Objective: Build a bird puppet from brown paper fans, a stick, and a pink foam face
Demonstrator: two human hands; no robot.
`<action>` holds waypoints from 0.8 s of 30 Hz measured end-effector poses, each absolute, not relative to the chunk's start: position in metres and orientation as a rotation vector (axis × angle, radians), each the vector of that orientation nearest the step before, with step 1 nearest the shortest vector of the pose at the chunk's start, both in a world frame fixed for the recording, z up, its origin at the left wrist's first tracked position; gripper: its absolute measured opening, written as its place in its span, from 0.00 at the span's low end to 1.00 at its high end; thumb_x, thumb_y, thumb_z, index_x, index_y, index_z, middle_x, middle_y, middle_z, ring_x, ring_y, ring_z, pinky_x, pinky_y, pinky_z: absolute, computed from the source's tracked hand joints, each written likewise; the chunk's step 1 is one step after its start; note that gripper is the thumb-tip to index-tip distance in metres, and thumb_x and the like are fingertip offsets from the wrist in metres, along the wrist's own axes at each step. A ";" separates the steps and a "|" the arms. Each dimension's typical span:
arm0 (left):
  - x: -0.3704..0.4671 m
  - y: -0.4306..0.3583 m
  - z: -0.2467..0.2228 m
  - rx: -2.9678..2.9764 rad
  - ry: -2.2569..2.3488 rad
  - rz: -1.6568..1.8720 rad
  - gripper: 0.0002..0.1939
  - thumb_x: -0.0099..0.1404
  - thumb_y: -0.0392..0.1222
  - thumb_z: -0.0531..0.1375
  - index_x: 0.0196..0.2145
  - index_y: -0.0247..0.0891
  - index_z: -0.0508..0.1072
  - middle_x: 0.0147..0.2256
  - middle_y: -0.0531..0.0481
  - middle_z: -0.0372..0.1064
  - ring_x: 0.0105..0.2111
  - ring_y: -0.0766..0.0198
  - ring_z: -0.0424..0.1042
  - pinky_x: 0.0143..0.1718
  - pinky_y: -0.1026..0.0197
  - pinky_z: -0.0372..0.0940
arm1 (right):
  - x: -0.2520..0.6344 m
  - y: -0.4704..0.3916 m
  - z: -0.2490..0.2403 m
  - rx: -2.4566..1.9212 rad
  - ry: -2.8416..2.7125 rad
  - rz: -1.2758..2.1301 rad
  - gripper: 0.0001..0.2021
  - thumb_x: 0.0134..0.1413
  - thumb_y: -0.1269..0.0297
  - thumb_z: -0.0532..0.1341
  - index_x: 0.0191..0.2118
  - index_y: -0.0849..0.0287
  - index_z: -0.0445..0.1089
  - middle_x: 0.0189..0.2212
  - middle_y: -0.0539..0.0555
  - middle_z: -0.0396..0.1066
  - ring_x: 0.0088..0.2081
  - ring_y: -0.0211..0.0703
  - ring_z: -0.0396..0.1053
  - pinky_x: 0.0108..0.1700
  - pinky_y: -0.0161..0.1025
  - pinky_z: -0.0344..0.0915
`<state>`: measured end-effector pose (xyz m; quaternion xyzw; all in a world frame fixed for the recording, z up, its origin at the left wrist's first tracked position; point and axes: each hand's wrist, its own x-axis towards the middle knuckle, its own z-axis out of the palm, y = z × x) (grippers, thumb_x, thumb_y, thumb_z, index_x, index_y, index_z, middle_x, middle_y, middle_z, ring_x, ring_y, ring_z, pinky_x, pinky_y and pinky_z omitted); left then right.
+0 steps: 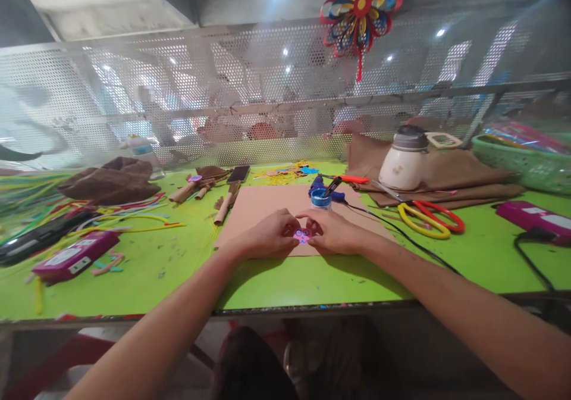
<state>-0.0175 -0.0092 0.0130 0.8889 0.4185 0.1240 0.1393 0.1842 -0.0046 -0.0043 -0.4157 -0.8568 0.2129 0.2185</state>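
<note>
Between my two hands is a small pink piece (pixel 303 237) with round dark-ringed spots like eyes and blue marks. My left hand (pixel 273 232) pinches its left side, fingers curled. From the other side my right hand (pixel 332 231) grips its right edge with thumb and fingers. Both hands are low over a brown cardboard sheet (pixel 254 200) on the green table. Just beyond my right hand stands a small jar with a blue rim (pixel 321 197), a black marker (pixel 332 186) leaning out of it. A blue glue gun (pixel 316 184) lies behind the jar.
Scissors with red and yellow handles (pixel 423 218) lie at the right, near a white bottle (pixel 404 159) and brown cloth (pixel 473 171). Purple power strips (pixel 78 256) sit on both sides. Cardboard rolls (pixel 226 203) and a phone (pixel 239 174) lie left of the sheet. A cord (pixel 401 233) crosses the right side.
</note>
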 end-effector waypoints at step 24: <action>-0.026 -0.011 0.015 2.331 1.185 0.467 0.16 0.62 0.51 0.57 0.41 0.36 0.72 0.38 0.46 0.73 0.36 0.60 0.71 0.37 0.60 0.66 | 0.196 -0.008 0.017 -1.216 -2.273 0.896 0.08 0.49 0.67 0.60 0.30 0.63 0.76 0.28 0.53 0.76 0.30 0.40 0.68 0.34 0.36 0.62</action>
